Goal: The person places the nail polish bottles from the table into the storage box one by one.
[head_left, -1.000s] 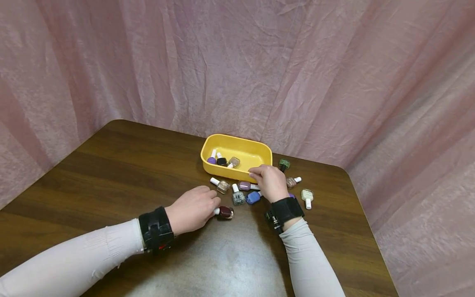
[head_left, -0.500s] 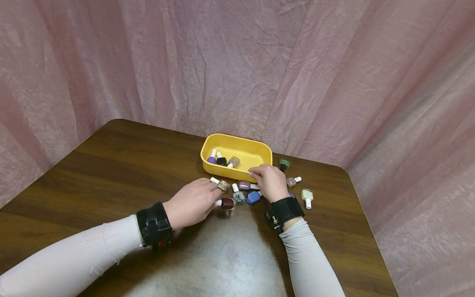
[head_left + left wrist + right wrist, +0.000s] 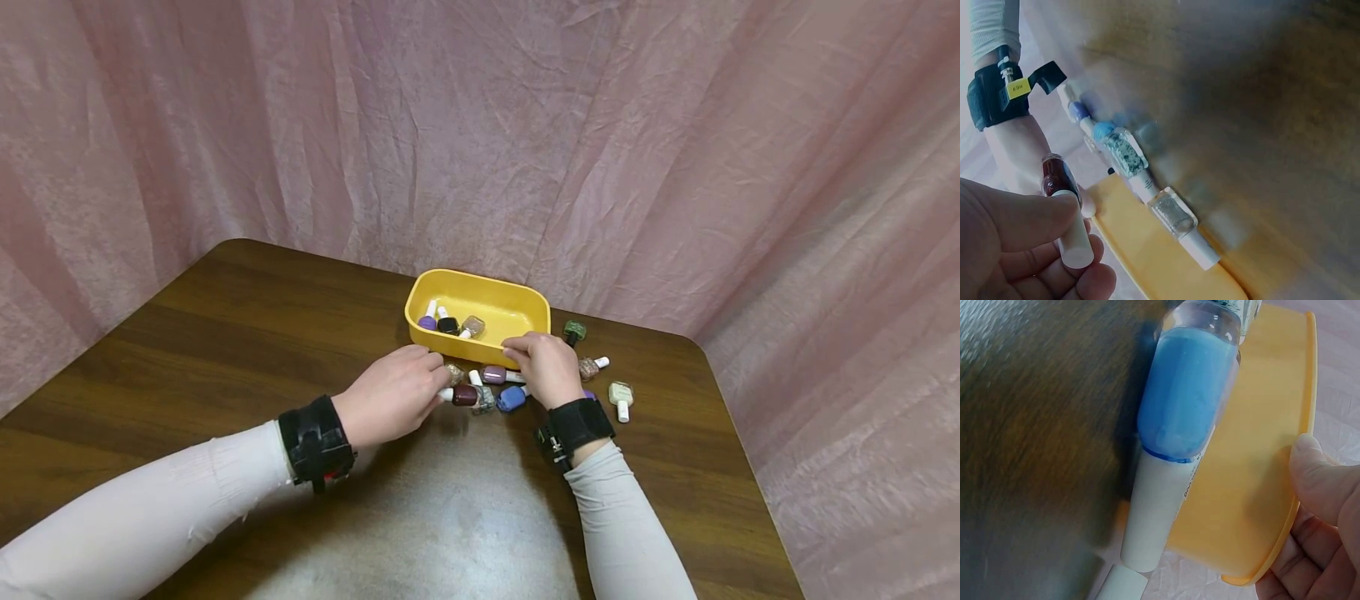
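Observation:
My left hand [image 3: 395,396] pinches a dark red nail polish bottle [image 3: 464,395] by its white cap, lifted above the table. In the left wrist view the thumb lies along that cap [image 3: 1075,244]. My right hand [image 3: 551,367] grips the near right rim of a yellow bin [image 3: 442,344], thumb and fingers on either side of it in the right wrist view. Inside the bin lie purple, black and glittery beige bottles. Just in front of it are a blue bottle [image 3: 1185,394], a speckled grey bottle [image 3: 1124,153], a gold glitter bottle [image 3: 1174,212] and a mauve one [image 3: 494,375].
Right of the bin lie a green bottle [image 3: 575,331], a brownish glitter bottle [image 3: 588,368] and a pale cream bottle [image 3: 621,393]. A purple bottle is mostly hidden behind my right wrist. Pink curtain [image 3: 480,133] hangs behind the wooden table [image 3: 225,333].
My left hand has raised the dark red bottle off the table and carried it forward toward the bin, over the speckled bottle. My right hand has stayed on the rim.

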`<state>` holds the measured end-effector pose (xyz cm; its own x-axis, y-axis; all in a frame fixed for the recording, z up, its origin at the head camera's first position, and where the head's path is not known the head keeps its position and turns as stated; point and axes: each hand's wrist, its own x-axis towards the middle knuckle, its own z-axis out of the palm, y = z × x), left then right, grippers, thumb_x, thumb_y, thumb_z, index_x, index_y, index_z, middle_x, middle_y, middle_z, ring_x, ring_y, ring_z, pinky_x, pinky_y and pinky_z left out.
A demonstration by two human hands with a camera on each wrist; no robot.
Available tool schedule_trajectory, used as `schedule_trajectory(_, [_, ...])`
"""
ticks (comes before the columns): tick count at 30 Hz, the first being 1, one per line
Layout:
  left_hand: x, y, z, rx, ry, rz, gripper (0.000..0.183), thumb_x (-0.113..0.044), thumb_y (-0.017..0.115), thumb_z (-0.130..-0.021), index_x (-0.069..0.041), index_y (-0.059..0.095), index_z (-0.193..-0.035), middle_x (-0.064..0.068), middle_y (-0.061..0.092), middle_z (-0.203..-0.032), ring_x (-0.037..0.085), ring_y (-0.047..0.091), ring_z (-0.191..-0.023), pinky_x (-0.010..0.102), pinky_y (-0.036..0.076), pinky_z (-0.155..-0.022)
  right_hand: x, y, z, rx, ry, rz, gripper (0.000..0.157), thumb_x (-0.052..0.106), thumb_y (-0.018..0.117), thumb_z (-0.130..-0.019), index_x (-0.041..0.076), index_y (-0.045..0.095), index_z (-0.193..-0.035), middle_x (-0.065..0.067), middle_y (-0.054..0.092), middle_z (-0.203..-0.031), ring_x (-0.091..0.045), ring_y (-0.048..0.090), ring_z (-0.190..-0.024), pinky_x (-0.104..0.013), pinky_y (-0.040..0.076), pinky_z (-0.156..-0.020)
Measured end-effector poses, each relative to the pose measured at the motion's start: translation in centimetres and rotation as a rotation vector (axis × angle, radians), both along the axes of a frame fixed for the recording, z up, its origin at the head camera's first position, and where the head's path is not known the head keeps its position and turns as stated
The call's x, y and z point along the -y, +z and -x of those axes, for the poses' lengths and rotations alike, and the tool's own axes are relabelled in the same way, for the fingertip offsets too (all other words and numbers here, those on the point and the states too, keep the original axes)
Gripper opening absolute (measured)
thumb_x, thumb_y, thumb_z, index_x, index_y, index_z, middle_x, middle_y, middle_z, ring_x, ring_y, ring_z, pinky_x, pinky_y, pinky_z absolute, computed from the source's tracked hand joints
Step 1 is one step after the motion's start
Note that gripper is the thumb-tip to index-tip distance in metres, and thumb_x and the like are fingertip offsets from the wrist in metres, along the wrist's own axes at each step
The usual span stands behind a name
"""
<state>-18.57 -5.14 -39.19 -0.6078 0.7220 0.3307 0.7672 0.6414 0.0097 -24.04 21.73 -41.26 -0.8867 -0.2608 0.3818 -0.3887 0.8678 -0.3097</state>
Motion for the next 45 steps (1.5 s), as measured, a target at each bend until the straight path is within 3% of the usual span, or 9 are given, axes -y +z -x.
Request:
schedule_trajectory(9, [-0.3,0.8,1.0,-0.060,-0.001,-0.028,0.018,-0.016,0.088,-0.096,-0.008,0.073,-0.099,0.003,0.068,-0.094,0.024,0.066,-0.092,0.040,0.057,-0.093,-0.1,-0.1,0.0,0.009,-0.006,0.001,0.016,0.020,0.079,-0.104,0.014,0.088,-0.116,-0.005,0.083,-0.103,-0.030,0.077,-0.095,-0.050,0.058,-0.080])
schedule_trajectory(27, [-1.3,2.4,3.8,-0.122,0.026,-0.039,0.017,-0.017,0.084,-0.099,-0.004,0.073,-0.101,0.006,0.064,-0.089,0.027,0.063,-0.084,0.042,0.055,-0.084,-0.2,-0.2,0.2,-0.010,0.004,-0.008,0.015,0.021,0.080,-0.103,0.015,0.089,-0.114,-0.003,0.082,-0.100,-0.028,0.077,-0.093,-0.049,0.058,-0.078])
schedule_trajectory(45, [-2.2,3.5,6.5,-0.056,0.097,-0.016,0.017,-0.017,0.084,-0.100,-0.003,0.074,-0.101,0.008,0.065,-0.089,0.028,0.062,-0.084,0.042,0.055,-0.084,-0.1,-0.1,0.3,0.007,-0.010,-0.001,0.016,0.022,0.080,-0.103,0.015,0.088,-0.115,-0.004,0.083,-0.103,-0.029,0.077,-0.096,-0.050,0.059,-0.082])
